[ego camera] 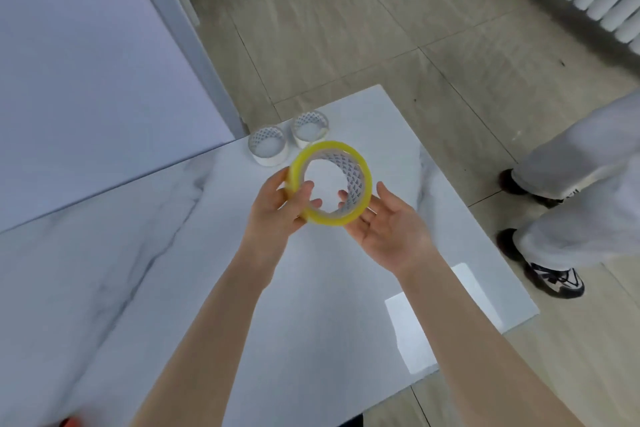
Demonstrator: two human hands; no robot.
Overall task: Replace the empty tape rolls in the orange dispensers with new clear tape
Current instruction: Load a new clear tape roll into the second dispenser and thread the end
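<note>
Tape roll (330, 184), full and yellowish-clear, sits raised above the white marble table (173, 288), pinched by the left hand (280, 208) with thumb on the outer winding and fingers hooked through the core. The right hand (388, 222) lies open-palmed just beside that grip, cradling the roll's lower rim, fingertips touching inside the core but not clamped. By my reading the step in hand is readying the new roll, probably hunting for the tape's free end; the next move calls for turning the roll and picking up that end before loading. The roll's bore axis points roughly toward the camera, tilted slightly right. Beyond the grip, two empty cores (268, 146) stand upright side by side. Only an orange blur (69, 422) shows well below the grip, perhaps a dispenser
</note>
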